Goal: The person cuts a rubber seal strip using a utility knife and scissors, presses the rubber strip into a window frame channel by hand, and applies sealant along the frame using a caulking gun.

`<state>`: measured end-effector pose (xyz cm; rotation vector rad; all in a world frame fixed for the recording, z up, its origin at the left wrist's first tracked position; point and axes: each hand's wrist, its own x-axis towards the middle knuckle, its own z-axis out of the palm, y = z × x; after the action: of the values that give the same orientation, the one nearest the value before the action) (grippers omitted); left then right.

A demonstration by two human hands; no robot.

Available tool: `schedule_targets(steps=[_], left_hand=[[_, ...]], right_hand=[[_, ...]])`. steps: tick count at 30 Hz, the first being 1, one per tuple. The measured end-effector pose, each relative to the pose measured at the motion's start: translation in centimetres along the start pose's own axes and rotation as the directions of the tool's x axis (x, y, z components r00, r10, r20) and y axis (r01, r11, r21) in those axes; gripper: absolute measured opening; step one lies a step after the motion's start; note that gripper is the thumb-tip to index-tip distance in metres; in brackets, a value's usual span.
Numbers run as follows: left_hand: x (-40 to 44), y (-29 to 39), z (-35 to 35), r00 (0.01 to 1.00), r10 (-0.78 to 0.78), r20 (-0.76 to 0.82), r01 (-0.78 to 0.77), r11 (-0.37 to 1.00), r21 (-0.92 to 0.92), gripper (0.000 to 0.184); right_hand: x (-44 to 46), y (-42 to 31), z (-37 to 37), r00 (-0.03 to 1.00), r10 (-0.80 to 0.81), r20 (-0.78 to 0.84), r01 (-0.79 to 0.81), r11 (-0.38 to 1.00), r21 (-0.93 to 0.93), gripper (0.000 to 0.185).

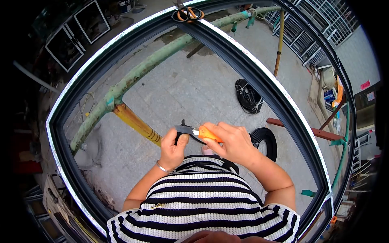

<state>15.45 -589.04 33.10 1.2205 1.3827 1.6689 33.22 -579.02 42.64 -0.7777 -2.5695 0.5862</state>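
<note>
Over concrete (162,93), left grip (172,151) pinches black strip (184,129); right grip (231,142) clasps orange knife (209,134) alongside.

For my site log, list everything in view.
Knife: one, orange, right hand
Strip: one, black, left hand
Large frame: one, black and white, around hands
Scissors: one pair, orange and black, frame top
Coils: two, black, on floor
Pole: one, green, left to top
Posts: two, yellow, left-centre and upper right
Bars: two, reddish, right
Panels: at least two, white-edged, upper left
Grilles: several, pale, upper right
Dim edges: uncountable
Striped top: one, black-and-white, bottom
Hands: two, bare, centre
</note>
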Motion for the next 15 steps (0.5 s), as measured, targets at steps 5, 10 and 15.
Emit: schedule_targets(steps=[5, 10, 15], left_hand=[[0.1, 0.7, -1.1, 1.0, -0.004, -0.016, 0.004, 1.0, -0.025, 0.027], [0.7, 0.5, -0.1, 0.994, -0.113, 0.006, 0.112, 0.98, -0.163, 0.024], [0.1, -0.5, -0.5, 0.994, -0.085, 0.063, 0.094, 0.984, -0.153, 0.022]], right_hand=[[-1.4, 7.5, 0.4, 0.973, 0.166, -0.16, -0.179, 0.981, -0.071, 0.034], [0.2, 0.3, -1.0, 1.0, -0.006, -0.026, 0.006, 1.0, -0.002, 0.035], [1.1, -0.5, -0.6, 0.993, -0.108, 0.048, 0.107, 0.994, 0.013, 0.035]])
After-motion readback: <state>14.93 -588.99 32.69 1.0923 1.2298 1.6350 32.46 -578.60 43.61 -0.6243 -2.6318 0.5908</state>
